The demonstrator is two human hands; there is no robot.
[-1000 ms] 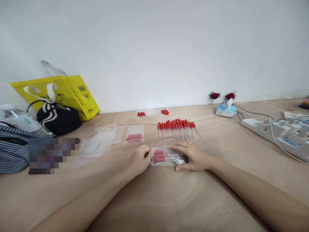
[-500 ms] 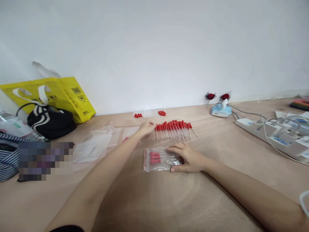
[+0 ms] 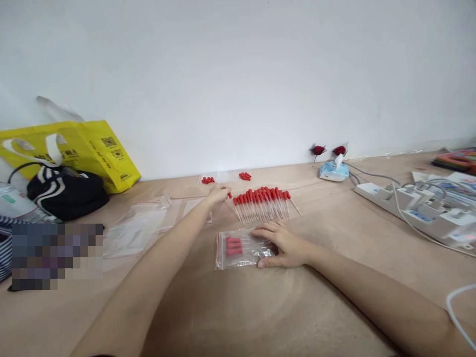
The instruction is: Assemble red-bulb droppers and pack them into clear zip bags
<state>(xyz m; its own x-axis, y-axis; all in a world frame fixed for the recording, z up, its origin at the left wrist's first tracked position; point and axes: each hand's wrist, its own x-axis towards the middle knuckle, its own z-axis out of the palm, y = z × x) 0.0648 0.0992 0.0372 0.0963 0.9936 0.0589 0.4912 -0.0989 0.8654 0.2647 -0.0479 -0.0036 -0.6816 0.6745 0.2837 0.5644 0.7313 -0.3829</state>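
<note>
My left hand (image 3: 219,194) reaches to the left end of a row of red-tipped sticks (image 3: 262,203), its fingers pinched on one red-tipped stick (image 3: 229,195). Only the red end of that stick shows clearly at the fingertips. The row lies side by side, red ends away from me and pale shafts toward me. Nearer, my right hand (image 3: 285,245) rests with fingers apart on the right part of a clear zip bag (image 3: 222,255). Inside that bag lie several red-tipped sticks (image 3: 234,246); their shafts run under my right hand.
Flat clear bags (image 3: 134,223) lie left of my left forearm. Two small clusters of red pieces (image 3: 245,176) sit at the back. A yellow bag (image 3: 111,168) and black pouch (image 3: 70,196) stand left; tissues (image 3: 333,172) and a power strip (image 3: 416,213) lie right.
My left hand has drawn slightly left from the row, with a red end at its fingertips. My right hand stays on the zip bag. The whole view has shifted a little.
</note>
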